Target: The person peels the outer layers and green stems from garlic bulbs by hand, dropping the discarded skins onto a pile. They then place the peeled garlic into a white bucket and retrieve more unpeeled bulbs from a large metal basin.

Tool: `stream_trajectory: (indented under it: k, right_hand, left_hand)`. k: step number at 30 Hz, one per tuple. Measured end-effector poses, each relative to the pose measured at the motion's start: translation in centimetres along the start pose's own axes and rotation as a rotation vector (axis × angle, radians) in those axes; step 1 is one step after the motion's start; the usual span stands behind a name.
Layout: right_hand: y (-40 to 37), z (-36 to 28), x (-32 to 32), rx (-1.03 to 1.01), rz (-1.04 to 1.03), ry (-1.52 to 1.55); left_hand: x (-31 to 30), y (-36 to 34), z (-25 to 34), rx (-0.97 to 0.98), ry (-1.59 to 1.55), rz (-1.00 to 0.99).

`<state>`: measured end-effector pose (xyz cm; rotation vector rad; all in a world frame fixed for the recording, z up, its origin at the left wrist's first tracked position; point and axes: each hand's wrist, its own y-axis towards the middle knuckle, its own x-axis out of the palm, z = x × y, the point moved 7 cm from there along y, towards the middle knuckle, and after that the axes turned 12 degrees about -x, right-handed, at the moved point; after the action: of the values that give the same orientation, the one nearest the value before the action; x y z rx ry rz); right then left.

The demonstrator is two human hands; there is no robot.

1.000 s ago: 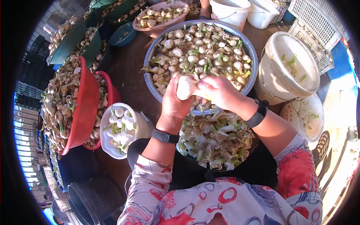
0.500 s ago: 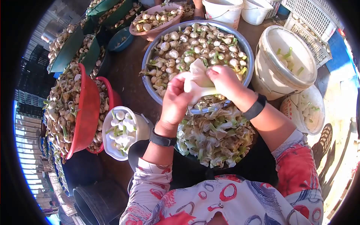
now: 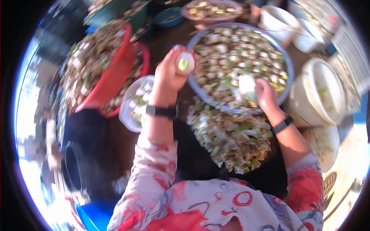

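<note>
Left hand (image 3: pixel 169 74): curled round bulb (image 3: pixel 185 64), at basin's (image 3: pixel 291 71) left edge, likely for secure hold
Right hand (image 3: pixel 266 95): seemingly pinching pale skin (image 3: pixel 247 85) over basin
Peel heap (image 3: pixel 235 134): before basin, likely for easy reach

A whitish garlic bulb (image 3: pixel 185 65) is held in the left hand (image 3: pixel 168 73), greenish end facing the camera. Some pretty blurry white peel (image 3: pixel 246 84) is pinched by the right hand (image 3: pixel 266 94) over the big basin (image 3: pixel 290 71), packed with more bulbs (image 3: pixel 231 59); peelings (image 3: pixel 233 134) are heaped right beside it.
</note>
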<state>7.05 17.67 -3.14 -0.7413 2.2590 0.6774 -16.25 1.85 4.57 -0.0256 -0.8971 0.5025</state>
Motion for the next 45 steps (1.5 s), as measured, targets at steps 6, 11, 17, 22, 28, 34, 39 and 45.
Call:
stream_trajectory:
  k: [6,11,17,22,28,34,39,45]
  right_hand:
    - [-1.5,9.2,7.5,0.047,-0.255,-0.098]
    - [-2.0,13.8,14.4,0.128,-0.325,-0.347]
    - [-0.4,8.5,23.9,-0.336,-0.45,-0.456]
    - [0.5,19.9,29.0,-0.411,-0.633,-0.696]
    - [-0.7,9.0,20.9,-0.339,-0.817,-0.234]
    - [-4.3,5.9,15.8,-0.346,-0.773,0.035]
    - [-3.9,4.1,16.2,-0.35,-0.804,0.064]
    - [-5.1,1.1,20.7,-0.796,-0.903,-0.078]
  left_hand:
    - [-21.9,-4.8,12.0,0.176,0.872,0.79]
    - [-34.2,-7.3,8.7,-0.056,1.506,0.824]
    - [-29.5,-8.6,11.9,0.012,1.709,1.002]
    - [-8.5,-4.4,7.0,0.792,1.77,0.231]
    - [7.1,-2.2,-2.3,0.368,1.285,0.044]
    - [4.6,0.5,-10.4,0.22,1.127,0.09]
    - [3.9,0.9,-9.2,0.301,1.089,0.19]
    - [1.7,0.3,-2.3,0.259,0.852,0.332]
